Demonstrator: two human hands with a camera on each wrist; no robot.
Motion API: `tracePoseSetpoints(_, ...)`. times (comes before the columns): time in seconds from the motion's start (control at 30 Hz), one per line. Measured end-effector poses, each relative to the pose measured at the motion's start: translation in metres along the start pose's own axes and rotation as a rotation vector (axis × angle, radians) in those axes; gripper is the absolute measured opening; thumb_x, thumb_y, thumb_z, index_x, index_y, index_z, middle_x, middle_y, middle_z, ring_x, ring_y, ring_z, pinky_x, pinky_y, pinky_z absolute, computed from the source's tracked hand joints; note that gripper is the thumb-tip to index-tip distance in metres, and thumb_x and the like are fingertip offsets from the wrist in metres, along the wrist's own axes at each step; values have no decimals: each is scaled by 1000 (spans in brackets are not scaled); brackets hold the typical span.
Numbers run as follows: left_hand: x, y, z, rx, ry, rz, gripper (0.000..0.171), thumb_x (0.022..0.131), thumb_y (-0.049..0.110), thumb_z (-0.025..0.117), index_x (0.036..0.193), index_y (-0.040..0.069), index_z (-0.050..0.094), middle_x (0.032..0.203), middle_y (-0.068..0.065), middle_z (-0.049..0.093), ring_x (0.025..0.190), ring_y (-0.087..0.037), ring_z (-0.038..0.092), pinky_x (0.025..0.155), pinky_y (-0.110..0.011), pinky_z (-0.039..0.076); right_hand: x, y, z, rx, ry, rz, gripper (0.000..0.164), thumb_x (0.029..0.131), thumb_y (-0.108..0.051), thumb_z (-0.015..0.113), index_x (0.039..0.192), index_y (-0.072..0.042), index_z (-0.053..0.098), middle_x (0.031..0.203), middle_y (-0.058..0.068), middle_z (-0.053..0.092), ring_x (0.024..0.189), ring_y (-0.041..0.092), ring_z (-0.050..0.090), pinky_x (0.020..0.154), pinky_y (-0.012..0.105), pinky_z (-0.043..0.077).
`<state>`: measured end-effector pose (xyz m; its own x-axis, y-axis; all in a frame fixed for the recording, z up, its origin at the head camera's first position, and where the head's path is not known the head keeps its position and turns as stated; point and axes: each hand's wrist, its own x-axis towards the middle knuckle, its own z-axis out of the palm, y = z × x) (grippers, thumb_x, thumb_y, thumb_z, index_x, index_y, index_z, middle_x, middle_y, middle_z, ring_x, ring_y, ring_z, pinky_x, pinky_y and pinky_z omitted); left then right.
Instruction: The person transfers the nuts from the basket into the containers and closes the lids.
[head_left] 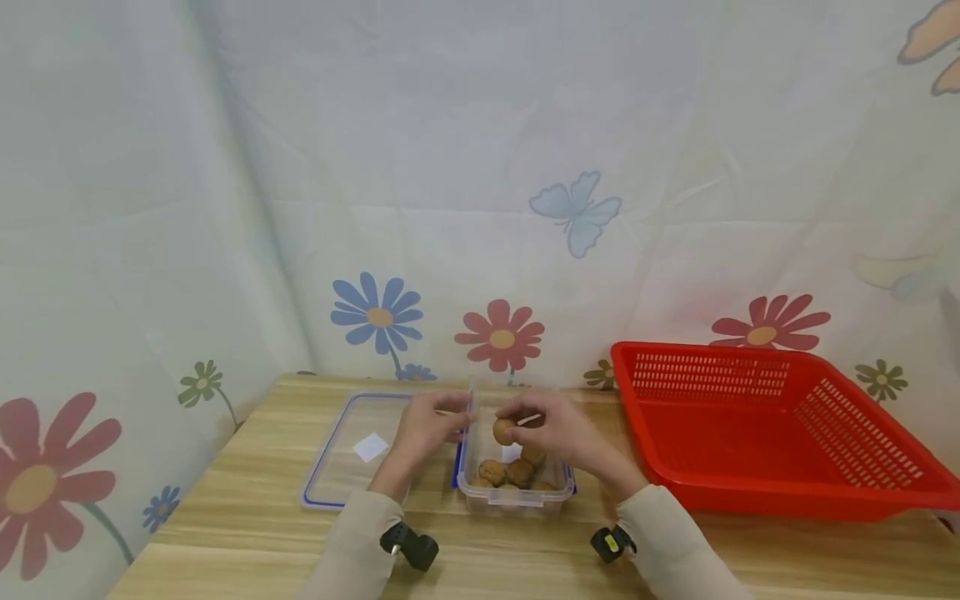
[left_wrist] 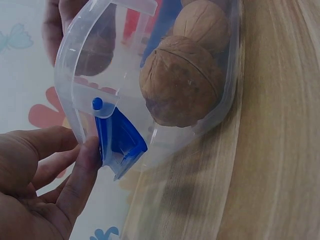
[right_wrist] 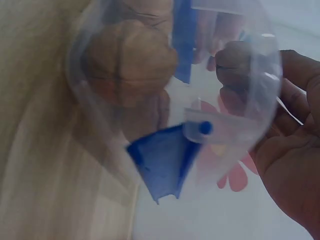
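A clear plastic container [head_left: 525, 498] with blue side latches stands on the table, several walnuts [head_left: 519, 472] lying at its near end. My left hand [head_left: 431, 423] pinches the left rim between thumb and fingers, close to a hanging blue latch [left_wrist: 117, 140] in the left wrist view. Over the container, my right hand [head_left: 561, 427] holds one walnut [head_left: 504, 431] in its fingertips. The right wrist view shows part of the right hand [right_wrist: 295, 155] behind the clear wall, with the held walnut [right_wrist: 232, 62] seen through the plastic.
A clear lid [head_left: 336, 471] with a blue seal and a white paper square [head_left: 370, 447] lies left of the container. To the right stands a large red plastic basket [head_left: 720, 487]. A flower-printed curtain [head_left: 450, 167] hangs behind the wooden table [head_left: 480, 554].
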<state>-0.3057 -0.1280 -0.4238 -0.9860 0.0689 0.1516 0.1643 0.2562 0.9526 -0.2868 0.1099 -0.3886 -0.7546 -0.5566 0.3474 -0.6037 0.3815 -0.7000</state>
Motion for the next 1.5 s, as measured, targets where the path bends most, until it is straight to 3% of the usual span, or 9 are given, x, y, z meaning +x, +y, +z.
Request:
tracePoseSetpoints(0.17,0,0,-1,5,2,-3,33,96,2,76,128,-8,71,121,-25,73,87,-30,77,74,-36,68,3,8,11,27,-24,-6,22,96,0,76,118,1,76,115,12,75,106,28,73,94,39,64)
tracePoseSetpoints(0.53,0,0,0,2,-7,-8,32,97,1,75,128,-8,71,122,-26,72,88,-30,77,75,-36,68,2,14,25,1,-36,50,19,98,0,74,117,2,76,114,8,75,108,28,71,96,44,63)
tracePoseSetpoints(1.03,-3,3,0,16,6,4,32,96,0,76,126,-10,71,119,-25,74,85,-29,77,73,-36,68,3,13,26,-146,-85,99,21,96,-3,77,117,0,76,109,6,75,103,24,70,96,47,63)
tracePoseSetpoints(1.27,-2,4,0,15,11,-3,32,96,0,75,127,-8,72,119,-24,73,87,-28,77,73,-35,68,3,11,28,-222,-81,64,16,95,-3,79,111,0,78,103,5,77,98,24,71,93,47,63)
tracePoseSetpoints(1.5,-3,3,0,14,11,-8,32,96,0,75,127,-8,72,120,-24,73,88,-29,77,73,-36,68,3,12,28,-177,-72,81,15,96,-5,79,110,0,78,106,8,77,102,26,72,93,48,64)
